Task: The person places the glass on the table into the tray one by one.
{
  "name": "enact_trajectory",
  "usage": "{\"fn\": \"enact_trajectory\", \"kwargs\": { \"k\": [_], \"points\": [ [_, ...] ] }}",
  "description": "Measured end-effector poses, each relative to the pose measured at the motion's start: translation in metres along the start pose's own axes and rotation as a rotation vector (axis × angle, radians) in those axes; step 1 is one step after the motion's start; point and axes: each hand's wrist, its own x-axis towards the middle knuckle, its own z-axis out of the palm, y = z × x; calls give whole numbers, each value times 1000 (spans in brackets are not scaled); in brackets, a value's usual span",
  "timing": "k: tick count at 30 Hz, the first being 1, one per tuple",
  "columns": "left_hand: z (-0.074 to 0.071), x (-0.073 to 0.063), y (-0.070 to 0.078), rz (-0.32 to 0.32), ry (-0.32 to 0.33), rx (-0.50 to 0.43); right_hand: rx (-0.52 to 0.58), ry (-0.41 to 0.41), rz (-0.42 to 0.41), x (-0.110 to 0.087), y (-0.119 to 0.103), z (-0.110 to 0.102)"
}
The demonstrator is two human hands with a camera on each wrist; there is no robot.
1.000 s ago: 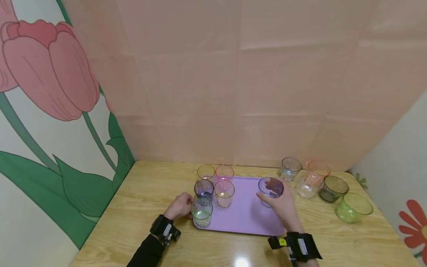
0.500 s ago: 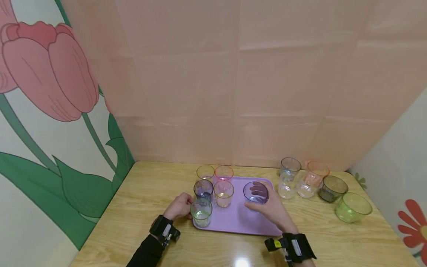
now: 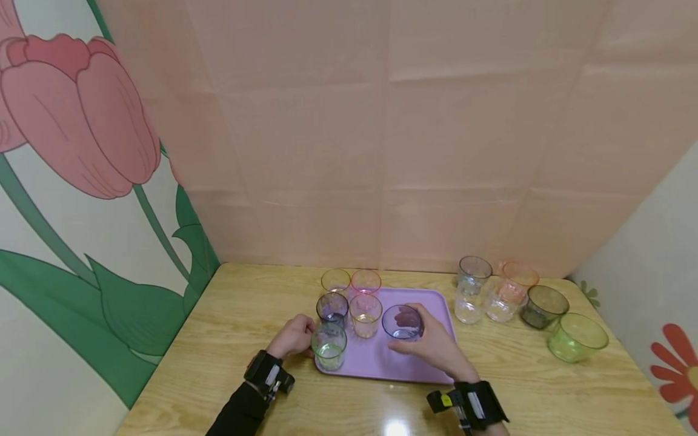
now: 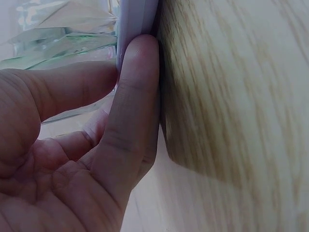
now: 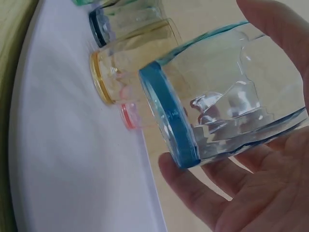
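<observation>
My right hand (image 3: 436, 347) grips a clear bluish drinking glass (image 3: 400, 332) above the middle of the purple tray (image 3: 376, 365). In the right wrist view the thumb and fingers lie on opposite sides of this glass, whose thick blue base stands clear of the tray. At the tray's left edge my left hand (image 3: 296, 336) pinches the rim between thumb and a finger, as the left wrist view shows. Close to that hand stands a green-tinted glass (image 3: 329, 353). Behind it are a dark blue-grey glass (image 3: 331, 312) and a yellowish glass (image 3: 366, 324).
A yellow-rimmed glass (image 3: 335, 280) and a pink glass (image 3: 366, 281) stand at the tray's back left. Right of the tray are clear glasses (image 3: 469, 303), an orange glass (image 3: 515, 290), a dark grey glass (image 3: 542, 312) and a tilted green glass (image 3: 578, 342) on the wooden table (image 3: 545, 393).
My right hand has carried the bluish glass leftward over the tray, from its right side to near the yellowish glass. The left hand has stayed at the tray's edge.
</observation>
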Motion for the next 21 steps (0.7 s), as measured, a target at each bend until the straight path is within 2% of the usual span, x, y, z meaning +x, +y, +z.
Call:
{"fn": "enact_trajectory", "kwargs": {
  "k": [6,12,15,21],
  "points": [
    [1,0,1,11,-2,-12,-35,-64,22,-2,-6,10],
    [1,-1,0,16,-2,-11,-62,-103,3,-4,-8,20],
    [0,-1,0,24,-3,-13,-59,-127,-19,-3,-11,24],
    [-1,-1,1,34,-3,-9,-132,-144,-99,-3,-15,34]
  ]
}}
